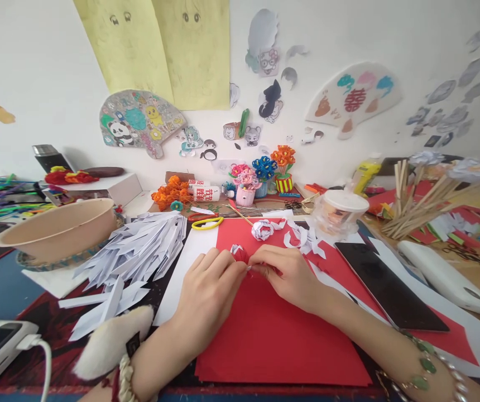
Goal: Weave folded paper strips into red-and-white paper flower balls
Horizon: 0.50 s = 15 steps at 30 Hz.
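Observation:
Both my hands meet over a red paper sheet (273, 335) in the middle of the table. My left hand (206, 293) and my right hand (286, 276) pinch a small red-and-white rolled paper flower (241, 254) between their fingertips. The fingers of both hands are closed on it. A finished white-and-red paper rose (262, 229) on a thin stick lies just beyond. Curled white paper scraps (302, 237) lie to its right.
A pile of white paper strips (139, 248) lies to the left, beside a beige bowl (56, 226). Yellow scissors (207, 223), a glue bottle (204, 194), a clear plastic tub (340, 212), wooden sticks (424, 204), a black phone (386, 285) and pots of paper flowers (265, 173) surround the sheet.

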### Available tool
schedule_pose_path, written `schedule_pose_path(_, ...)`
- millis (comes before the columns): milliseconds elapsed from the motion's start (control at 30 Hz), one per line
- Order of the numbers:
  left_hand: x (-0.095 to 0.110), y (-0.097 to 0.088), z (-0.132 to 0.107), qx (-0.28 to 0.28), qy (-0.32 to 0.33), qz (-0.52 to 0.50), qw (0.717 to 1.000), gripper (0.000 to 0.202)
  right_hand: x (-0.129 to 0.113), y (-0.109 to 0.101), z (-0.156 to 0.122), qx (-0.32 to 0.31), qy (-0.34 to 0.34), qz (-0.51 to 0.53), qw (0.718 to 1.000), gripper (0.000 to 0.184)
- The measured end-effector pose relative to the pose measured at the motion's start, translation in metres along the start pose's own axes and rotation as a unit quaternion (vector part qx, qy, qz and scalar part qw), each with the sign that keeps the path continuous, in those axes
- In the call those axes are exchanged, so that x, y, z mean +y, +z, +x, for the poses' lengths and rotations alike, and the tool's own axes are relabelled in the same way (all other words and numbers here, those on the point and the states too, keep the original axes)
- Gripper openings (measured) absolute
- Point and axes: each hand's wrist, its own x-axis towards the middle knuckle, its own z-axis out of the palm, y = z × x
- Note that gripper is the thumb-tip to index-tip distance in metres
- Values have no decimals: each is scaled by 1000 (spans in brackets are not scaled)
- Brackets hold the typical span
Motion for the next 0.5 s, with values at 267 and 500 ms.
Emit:
schedule_pose_path(267, 5, -1, 1, -28, -130, -101, 986, 15, -4, 2, 0, 25, -35, -90, 995, 18)
schedule_pose_path(500, 7, -8, 7, -47, -157, -103, 981, 9, -8, 4, 0, 43, -47, -113, 991, 21)
